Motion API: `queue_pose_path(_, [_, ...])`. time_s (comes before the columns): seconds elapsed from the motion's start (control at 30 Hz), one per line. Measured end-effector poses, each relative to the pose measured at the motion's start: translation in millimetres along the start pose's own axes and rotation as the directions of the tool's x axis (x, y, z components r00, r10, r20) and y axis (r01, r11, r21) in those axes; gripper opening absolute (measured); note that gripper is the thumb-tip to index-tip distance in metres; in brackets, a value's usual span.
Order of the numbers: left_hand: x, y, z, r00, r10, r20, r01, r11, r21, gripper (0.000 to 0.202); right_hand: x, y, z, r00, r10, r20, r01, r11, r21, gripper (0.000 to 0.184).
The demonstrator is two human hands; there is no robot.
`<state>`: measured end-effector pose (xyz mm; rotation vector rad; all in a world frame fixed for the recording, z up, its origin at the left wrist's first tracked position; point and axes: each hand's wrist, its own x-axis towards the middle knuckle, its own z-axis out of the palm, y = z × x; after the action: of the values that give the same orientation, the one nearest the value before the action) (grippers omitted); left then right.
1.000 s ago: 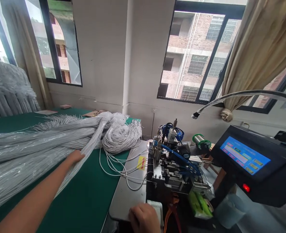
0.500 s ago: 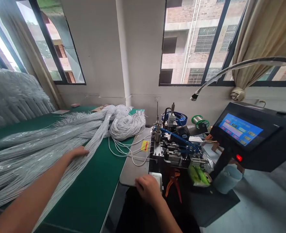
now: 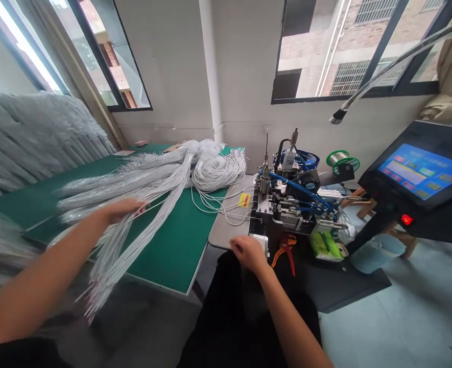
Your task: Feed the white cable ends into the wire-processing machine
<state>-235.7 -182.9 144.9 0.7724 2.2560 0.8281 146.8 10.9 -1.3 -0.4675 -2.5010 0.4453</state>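
Observation:
My left hand [image 3: 121,208] lies flat, fingers stretched out, on a long bundle of white cords [image 3: 149,189] that runs across the green table [image 3: 172,250] and hangs off its near edge. My right hand [image 3: 251,253] is curled at the front of a small machine [image 3: 290,204], its fingers closed against a white block [image 3: 262,240]; whether it grips the block is unclear. A coil of white cords [image 3: 218,168] lies beside the machine, with loose strands running onto the grey plate [image 3: 229,230].
A black control box with a lit blue touchscreen [image 3: 421,171] and a red lamp stands at the right. Orange pliers [image 3: 285,250] and a green packet [image 3: 325,248] lie below the machine. A bent lamp arm [image 3: 382,66] reaches over. More white bundles [image 3: 30,138] pile at the left.
The view has tilted down and pulled back, showing my lap and the floor. My left hand has drawn the cord bundle toward me, over the table's near edge. My right hand stays at the white block.

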Motion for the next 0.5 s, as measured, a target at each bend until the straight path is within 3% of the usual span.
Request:
queue_pose_path(0.17, [-14.4,-9.2,-5.0,1.000,-0.008,-0.011,0.007,0.998,-0.069,0.059,1.9,0.3,-0.2,0.999,0.051,-0.020,-0.049,0.997,0.055,0.024])
queue_pose_path(0.3, [-25.5,-21.0,-7.9,1.000,-0.013,0.010,0.013,1.000,-0.026,0.051,3.5,-2.1,-1.1,0.997,0.079,-0.018,-0.077,0.993,0.084,0.025])
queue_pose_path(0.5, [-42.9,-27.6,4.2,0.999,-0.015,0.030,0.015,1.000,0.006,0.046,7.2,-5.2,-6.3,0.991,0.135,0.003,-0.133,0.971,0.198,0.026])
